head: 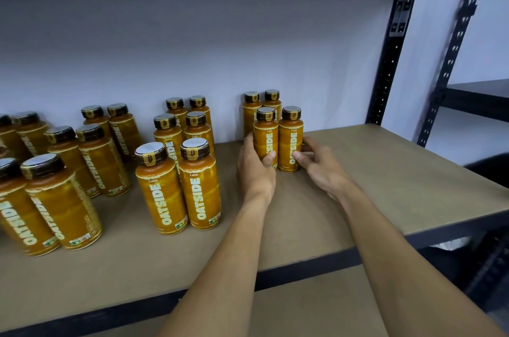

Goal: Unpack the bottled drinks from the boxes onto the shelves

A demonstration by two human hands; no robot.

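Trouble is lying mostly in the tight spacing. The left hand (254, 171) is gripping the left front bottle (265, 138), thumb on the label and fingers wrapping round its far side. The right hand (322, 168) is gripping the right front bottle (290, 141) in mirror fashion. Both bottles are standing upright on the shelf (385, 171), side by side and touching or very nearly so, just in front of two back bottles (251, 112) by the wall (316, 61).

A push too far backward is likely to be knocking the back pair over. Fingers sliding out of the narrow gaps could be dragging a bottle sideways and tipping it toward the neighbouring cluster (192, 160) on the left. These tall, narrow bottles are looking easy to topple. No box is showing.
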